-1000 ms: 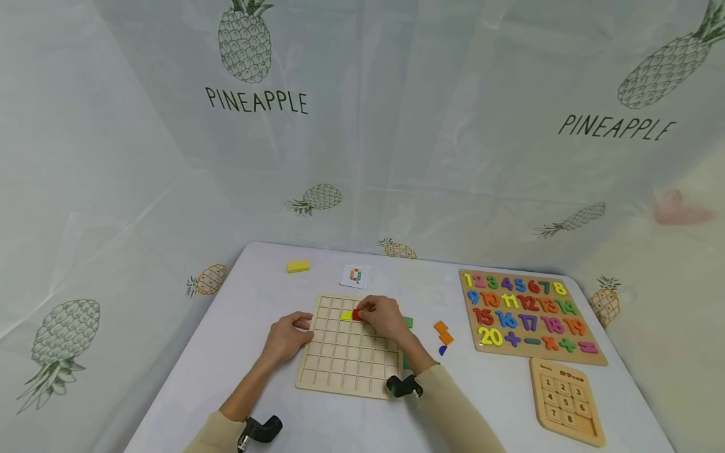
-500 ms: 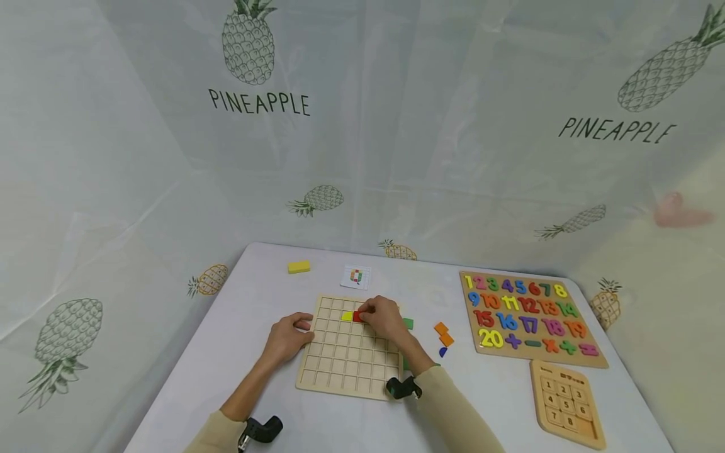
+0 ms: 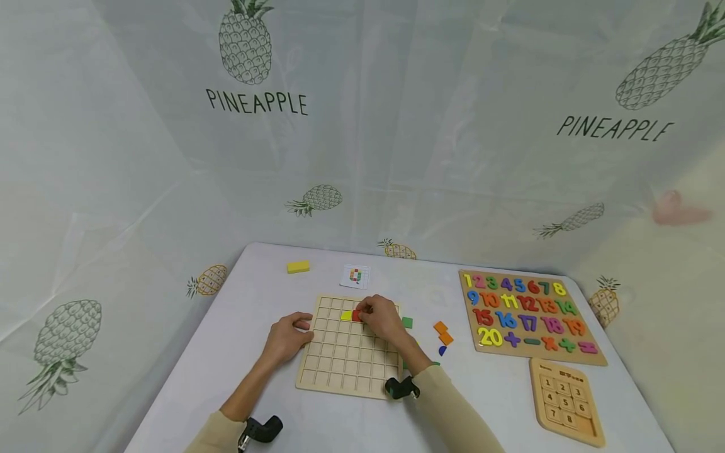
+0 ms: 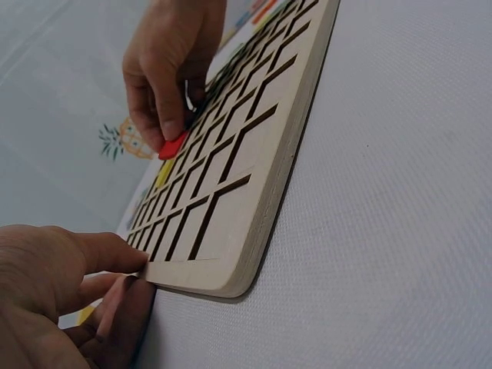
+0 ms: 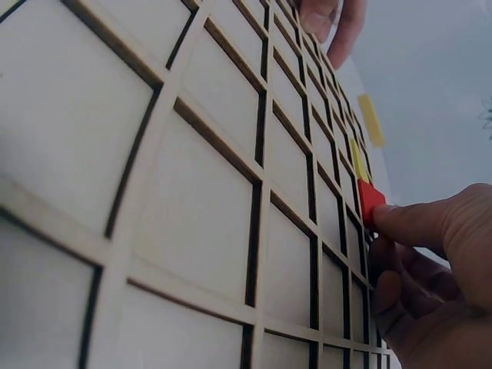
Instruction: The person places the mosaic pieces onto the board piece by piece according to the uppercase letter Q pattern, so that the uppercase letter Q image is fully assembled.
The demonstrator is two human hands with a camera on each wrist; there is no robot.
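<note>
On the white table lies a wooden grid board [image 3: 342,365] with square recesses. My left hand [image 3: 287,338] holds its left edge, the fingertips at the rim in the left wrist view. With thumb and fingers my right hand [image 3: 384,316] pinches a red block [image 5: 370,201] at a far-row cell, partly covering it. A yellow block [image 3: 346,315] sits in the adjoining cell to its left. Whether the red block is fully seated cannot be told. Beyond the board is a small card [image 3: 355,276] printed with a coloured pattern.
Right of the board lie a green block [image 3: 407,323], orange blocks [image 3: 444,333] and a blue half-round piece [image 3: 442,350]. A number puzzle [image 3: 529,313] and a wooden sliding puzzle [image 3: 567,401] occupy the right side. A yellow bar [image 3: 297,267] lies at the back left.
Both hands stay almost where they were, the right still at the red block. The green block to the right of the board shows a little more fully.
</note>
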